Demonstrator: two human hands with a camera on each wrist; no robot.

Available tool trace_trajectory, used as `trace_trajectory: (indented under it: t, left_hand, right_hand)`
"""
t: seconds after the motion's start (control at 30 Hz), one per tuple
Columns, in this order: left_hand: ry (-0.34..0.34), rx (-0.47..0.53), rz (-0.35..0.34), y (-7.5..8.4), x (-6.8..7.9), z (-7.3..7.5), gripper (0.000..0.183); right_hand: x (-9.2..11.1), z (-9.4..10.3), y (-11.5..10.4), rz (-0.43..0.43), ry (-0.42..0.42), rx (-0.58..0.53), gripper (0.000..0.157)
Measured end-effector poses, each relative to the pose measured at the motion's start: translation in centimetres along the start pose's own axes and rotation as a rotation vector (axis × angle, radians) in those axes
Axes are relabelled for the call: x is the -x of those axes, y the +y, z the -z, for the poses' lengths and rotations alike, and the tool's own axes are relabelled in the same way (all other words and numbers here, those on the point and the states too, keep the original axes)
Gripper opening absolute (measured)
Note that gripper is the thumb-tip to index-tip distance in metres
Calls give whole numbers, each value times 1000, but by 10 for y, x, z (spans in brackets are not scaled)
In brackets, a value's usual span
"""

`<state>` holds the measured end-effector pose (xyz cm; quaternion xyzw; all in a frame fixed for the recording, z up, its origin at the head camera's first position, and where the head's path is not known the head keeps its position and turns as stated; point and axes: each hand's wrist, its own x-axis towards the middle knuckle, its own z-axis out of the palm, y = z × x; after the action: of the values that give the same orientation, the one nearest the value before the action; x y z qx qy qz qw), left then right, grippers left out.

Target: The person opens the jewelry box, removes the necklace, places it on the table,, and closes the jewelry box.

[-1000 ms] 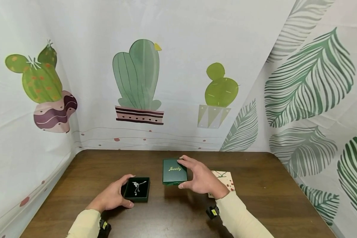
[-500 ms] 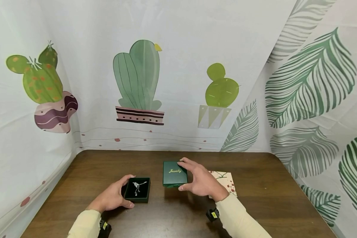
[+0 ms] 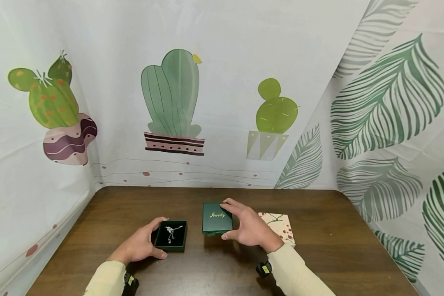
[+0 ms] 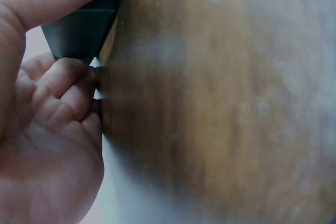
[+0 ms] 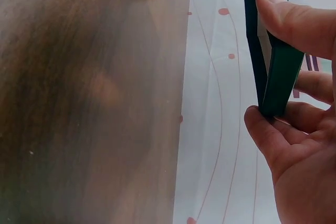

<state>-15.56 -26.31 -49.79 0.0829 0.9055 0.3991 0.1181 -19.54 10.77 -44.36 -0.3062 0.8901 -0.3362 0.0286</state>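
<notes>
On the left of the table, a dark green jewelry box base (image 3: 176, 248) sits with a silver pendant-like piece of jewelry (image 3: 169, 233) on its black lining. My left hand (image 3: 138, 244) grips the base between thumb and fingers from its left side; in the left wrist view, the green wall (image 4: 84, 32) shows between them. The box lid (image 3: 217, 220), green with gold "Jewelry" lettering, is pinched along its right side by my right hand (image 3: 249, 226). In the right wrist view the lid (image 5: 283, 74) hangs raised off the table, its hollow side toward the tabletop.
A cream card with a red floral print (image 3: 281, 225) lies on the brown wooden table (image 3: 325, 246), partly behind my right forearm. A white cloth (image 3: 225, 107) printed with cacti and leaves hangs behind the table. Each wrist wears a black camera.
My right hand has moved the lid slightly down the head view, toward me. The left hand and the box base have stayed in place.
</notes>
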Motion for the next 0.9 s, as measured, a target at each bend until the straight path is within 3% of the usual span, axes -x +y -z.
trace_trajectory:
  t: [0.9]
  left_hand:
    - [1,2,18,2,3,0,104]
  right_hand:
    - [2,-10,4,-11,-27,25,81]
